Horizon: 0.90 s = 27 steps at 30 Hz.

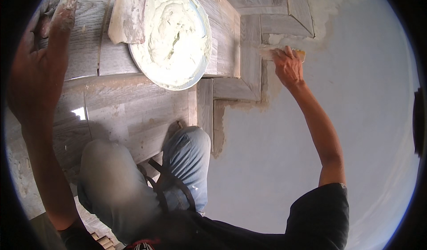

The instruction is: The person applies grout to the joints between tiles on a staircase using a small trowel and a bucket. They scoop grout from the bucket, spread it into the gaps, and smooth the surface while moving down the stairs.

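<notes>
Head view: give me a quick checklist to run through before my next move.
1. Right hand gripping the flat tool: ok, held at the wall by the stepped tile edge.
2. Blade contact: cannot tell, fingers hide it.
3. Left hand free: ok, nothing visible in it.
4. Paste supply: ok, it covers most of the bowl.
5. Bowl fully on the step: not ok, its near rim seems to overhang.
</notes>
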### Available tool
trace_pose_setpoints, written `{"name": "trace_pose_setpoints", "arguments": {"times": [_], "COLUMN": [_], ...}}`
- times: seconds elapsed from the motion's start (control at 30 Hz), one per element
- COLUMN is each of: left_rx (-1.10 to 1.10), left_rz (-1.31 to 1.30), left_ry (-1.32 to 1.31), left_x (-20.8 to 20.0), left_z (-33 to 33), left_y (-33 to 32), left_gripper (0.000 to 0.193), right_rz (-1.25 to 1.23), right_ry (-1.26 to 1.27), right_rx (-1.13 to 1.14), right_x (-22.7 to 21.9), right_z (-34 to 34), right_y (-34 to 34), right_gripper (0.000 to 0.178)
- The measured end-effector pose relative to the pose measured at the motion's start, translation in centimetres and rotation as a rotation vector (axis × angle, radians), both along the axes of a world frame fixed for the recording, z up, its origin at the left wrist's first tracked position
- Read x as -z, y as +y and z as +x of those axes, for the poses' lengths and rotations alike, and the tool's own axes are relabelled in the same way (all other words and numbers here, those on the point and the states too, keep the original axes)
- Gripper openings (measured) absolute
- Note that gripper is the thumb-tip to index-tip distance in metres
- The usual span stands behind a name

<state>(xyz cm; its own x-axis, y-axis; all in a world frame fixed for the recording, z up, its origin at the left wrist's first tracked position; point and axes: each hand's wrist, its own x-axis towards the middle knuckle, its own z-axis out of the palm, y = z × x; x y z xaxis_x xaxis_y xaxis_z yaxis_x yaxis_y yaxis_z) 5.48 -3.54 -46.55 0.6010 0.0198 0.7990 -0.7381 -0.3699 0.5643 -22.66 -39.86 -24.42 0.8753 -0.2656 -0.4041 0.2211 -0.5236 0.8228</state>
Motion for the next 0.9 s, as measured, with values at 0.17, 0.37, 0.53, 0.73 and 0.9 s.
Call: {"name": "trace_pose_setpoints", "arguments": {"times": [0.17,0.37,0.53,0.73,0.9], "left_rx": [0.067,0.016,-0.125,-0.05,-0.054], "left_rz": [-0.003,0.462,0.504,0.441,0.437], "left_ry": [0.24,0.962,0.57,0.186,0.159], "left_x": [1.2,1.1,1.7,0.1,-0.4], "left_z": [0.0,-1.1,-1.1,-1.0,-0.7], "left_y": [0.2,2.4,2.5,2.1,2.5], "left_gripper": [0.055,0.057,0.054,0.033,0.03], "right_rz": [-0.081,-0.091,-0.051,-0.113,-0.083], "right_ry": [-0.032,0.047,-0.027,-0.012,0.008], "right_rx": [-0.081,-0.015,-0.024,-0.028,0.028], "right_x": [-1.3,-0.7,-1.5,-3.0,-1.4], "right_z": [1.0,-0.9,-0.3,0.7,-0.3], "right_y": [-2.3,-2.0,0.1,-2.6,0.1], "right_gripper": [0.036,0.039,0.036,0.031,0.027]}}
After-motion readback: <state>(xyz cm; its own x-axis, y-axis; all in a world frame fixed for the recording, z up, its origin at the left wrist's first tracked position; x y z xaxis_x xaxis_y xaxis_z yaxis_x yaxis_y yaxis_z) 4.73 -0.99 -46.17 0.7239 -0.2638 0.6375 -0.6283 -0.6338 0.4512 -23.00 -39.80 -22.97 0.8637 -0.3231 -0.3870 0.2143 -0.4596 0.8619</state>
